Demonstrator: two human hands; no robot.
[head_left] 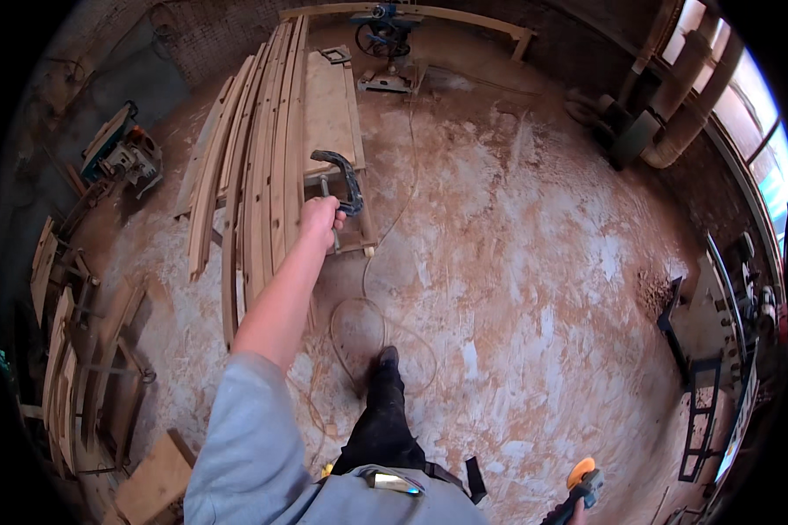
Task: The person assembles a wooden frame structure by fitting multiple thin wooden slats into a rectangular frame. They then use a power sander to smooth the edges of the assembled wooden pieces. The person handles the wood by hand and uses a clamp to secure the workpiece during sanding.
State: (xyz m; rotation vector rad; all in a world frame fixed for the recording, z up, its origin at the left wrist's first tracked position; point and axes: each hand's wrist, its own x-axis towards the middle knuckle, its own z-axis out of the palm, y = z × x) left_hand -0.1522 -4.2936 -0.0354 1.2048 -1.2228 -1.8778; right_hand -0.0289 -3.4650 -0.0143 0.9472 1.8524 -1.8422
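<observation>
A dark C-clamp [348, 185] is gripped in my left hand [320, 217], which reaches forward with the arm stretched out. The clamp's curved frame points up and its screw rod runs down through the fist. Behind the hand lies a stack of long wooden boards [276, 114]. Low at the right edge of my body, my right hand [578, 514] is partly cut off by the picture's edge. It is closed round an angle grinder [589, 488] with an orange disc [580, 472].
A cable [364, 302] loops over the dusty floor [499, 262] by my foot. At the back stands a blue machine [385, 39]. Another machine [127, 157] and wooden frames [70, 376] are at the left. Metal frames [700, 420] lean at the right.
</observation>
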